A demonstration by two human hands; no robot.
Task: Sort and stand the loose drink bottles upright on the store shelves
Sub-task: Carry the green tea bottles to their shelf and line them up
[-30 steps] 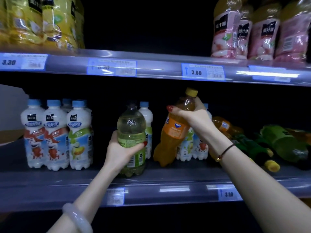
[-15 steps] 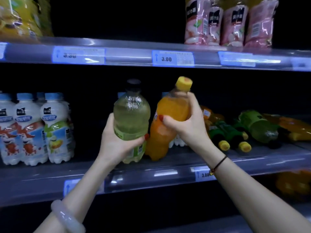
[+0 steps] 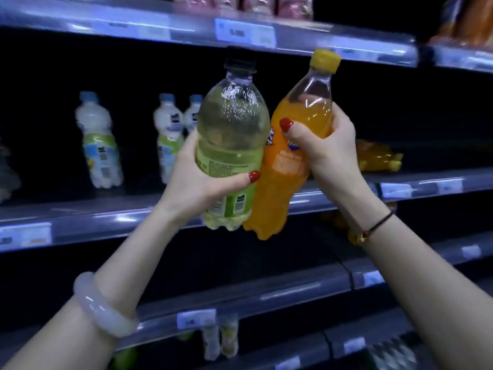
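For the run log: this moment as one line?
left hand: grips pale green soda bottle | right hand: grips orange Fanta bottle | bottles: side by side, near upright, in front of shelf

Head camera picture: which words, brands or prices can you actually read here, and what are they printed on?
Nothing reads clearly.
On the orange bottle: a blue logo, partly under the right hand, unreadable.
On the green bottle in the left hand: fine print and a barcode, too blurred.
On the price tags: blurred, no numbers legible.
On the white bottles behind: labels too blurred.
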